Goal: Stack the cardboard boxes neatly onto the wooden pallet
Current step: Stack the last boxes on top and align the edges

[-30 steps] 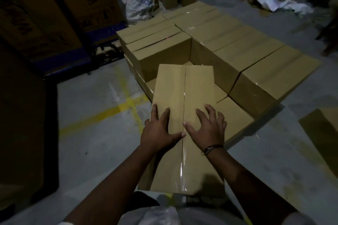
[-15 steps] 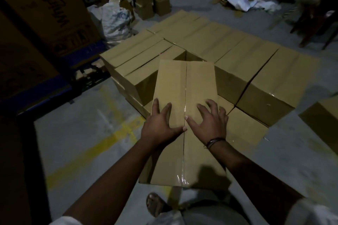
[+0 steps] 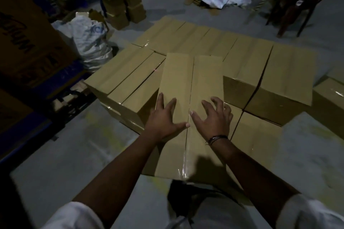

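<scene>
While the left hand [image 3: 163, 119] and right hand [image 3: 212, 119] press flat with spread fingers, grasping nothing, the box [image 3: 188, 76] lies under them, its near end overhanging the lower layer [image 3: 260, 135]. Seemingly the placing step; next, push it forward, flush between the stacked boxes [image 3: 260, 61] just ahead.

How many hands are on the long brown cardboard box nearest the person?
2. The left hand lies flat on the long brown cardboard box, left of its taped centre seam; the right hand, wearing a dark wristband, touches it with arched fingers right of the seam.
</scene>
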`<state>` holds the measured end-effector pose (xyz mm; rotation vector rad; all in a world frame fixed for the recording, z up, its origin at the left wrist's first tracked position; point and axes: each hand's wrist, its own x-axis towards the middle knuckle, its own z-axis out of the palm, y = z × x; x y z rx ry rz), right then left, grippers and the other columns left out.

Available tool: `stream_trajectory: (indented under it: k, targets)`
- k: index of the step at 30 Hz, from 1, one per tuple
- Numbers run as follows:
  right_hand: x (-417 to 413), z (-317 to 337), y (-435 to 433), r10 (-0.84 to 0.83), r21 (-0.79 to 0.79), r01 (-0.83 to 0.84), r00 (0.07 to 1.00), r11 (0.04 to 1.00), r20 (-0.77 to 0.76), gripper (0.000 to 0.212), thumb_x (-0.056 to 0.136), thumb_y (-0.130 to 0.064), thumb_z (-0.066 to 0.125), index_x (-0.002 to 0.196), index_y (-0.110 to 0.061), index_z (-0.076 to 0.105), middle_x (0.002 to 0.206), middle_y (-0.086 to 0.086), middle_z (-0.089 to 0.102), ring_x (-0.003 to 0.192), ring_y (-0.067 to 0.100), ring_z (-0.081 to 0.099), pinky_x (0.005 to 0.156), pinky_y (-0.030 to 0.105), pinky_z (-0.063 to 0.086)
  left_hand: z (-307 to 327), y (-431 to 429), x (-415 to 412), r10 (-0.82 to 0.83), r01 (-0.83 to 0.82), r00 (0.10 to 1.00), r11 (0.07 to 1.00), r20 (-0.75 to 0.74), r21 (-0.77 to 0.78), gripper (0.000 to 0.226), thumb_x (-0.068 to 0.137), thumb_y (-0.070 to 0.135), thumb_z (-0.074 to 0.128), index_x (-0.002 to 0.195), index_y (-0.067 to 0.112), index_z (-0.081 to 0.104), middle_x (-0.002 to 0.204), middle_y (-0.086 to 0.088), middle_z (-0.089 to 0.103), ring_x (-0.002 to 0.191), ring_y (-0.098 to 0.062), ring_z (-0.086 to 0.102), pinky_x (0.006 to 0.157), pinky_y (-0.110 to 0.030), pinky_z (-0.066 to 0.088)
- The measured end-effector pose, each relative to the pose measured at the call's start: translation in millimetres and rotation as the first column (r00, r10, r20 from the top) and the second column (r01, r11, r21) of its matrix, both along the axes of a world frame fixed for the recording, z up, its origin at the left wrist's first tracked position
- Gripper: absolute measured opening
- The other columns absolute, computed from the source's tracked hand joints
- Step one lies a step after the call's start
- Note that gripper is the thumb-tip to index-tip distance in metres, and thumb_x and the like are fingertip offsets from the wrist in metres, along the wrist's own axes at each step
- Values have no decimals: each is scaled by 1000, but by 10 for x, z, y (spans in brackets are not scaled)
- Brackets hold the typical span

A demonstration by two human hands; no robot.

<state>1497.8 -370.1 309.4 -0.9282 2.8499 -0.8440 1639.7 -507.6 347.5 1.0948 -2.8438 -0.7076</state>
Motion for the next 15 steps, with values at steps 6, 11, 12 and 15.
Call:
stream_trajectory:
  k: [6,11,12,15]
  targets:
    - [-203,-281,-598,-47,70,43,997,997,60,63,82,-74,53,132,-36,59,150,-6,33,137,33,28,108,54,33,-240,-712,-268,-91,84,991,994,94,72,117,62,87,65,157,42,13,167,5,-20,149,-45,20,112,-56,39]
    - [-439,-433,-1042,-79,87,69,990,994,116,62,83,-72,55,133,-35,59,151,-5,33,137,34,26,109,52,29,-330,-1237,-548,-151,132,980,981,130,140,117,62,85,68,157,44,13,167,4,-19,150,-46,18,113,-57,38]
    - [-467,-453,-1116,-87,92,75,988,993,127,62,84,-71,55,134,-35,58,151,-5,32,138,34,25,110,52,28,-361,-1326,-599,-159,138,978,979,138,153,117,62,86,68,157,45,12,167,5,-19,149,-47,19,112,-58,39]
    - [-530,-539,-1296,-141,135,120,977,984,157,62,83,-70,54,134,-35,57,152,-6,34,140,34,24,111,53,28,-470,-1566,-706,-211,176,965,962,158,209,119,59,86,69,157,47,11,166,7,-21,150,-49,15,113,-61,36]
